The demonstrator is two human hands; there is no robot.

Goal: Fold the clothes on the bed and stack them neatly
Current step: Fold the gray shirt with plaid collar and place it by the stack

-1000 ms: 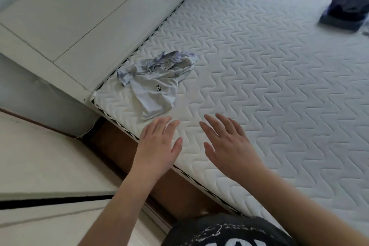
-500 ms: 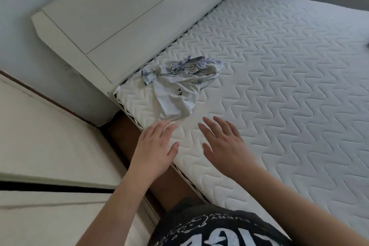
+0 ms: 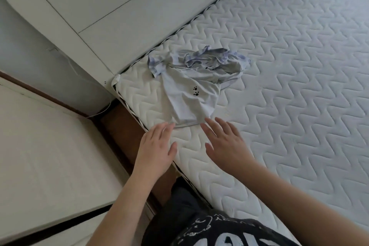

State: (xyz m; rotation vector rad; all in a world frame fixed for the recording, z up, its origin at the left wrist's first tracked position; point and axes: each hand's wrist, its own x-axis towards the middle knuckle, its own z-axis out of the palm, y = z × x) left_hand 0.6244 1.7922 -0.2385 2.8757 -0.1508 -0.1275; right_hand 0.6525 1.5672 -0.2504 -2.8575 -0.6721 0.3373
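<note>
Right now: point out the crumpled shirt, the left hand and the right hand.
crumpled shirt (image 3: pixel 189 104): head view, on the flat pale body panel below the paw prints.
left hand (image 3: pixel 154 151): head view, on the back of the hand.
right hand (image 3: pixel 226 146): head view, on the back of the hand.

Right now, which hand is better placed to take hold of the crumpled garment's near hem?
Left, narrowly. The left hand has its fingertips at the hem's corner on the pale garment; the right hand reaches the other corner. Both hands are open and hold nothing, so both could probably grip together.
</note>
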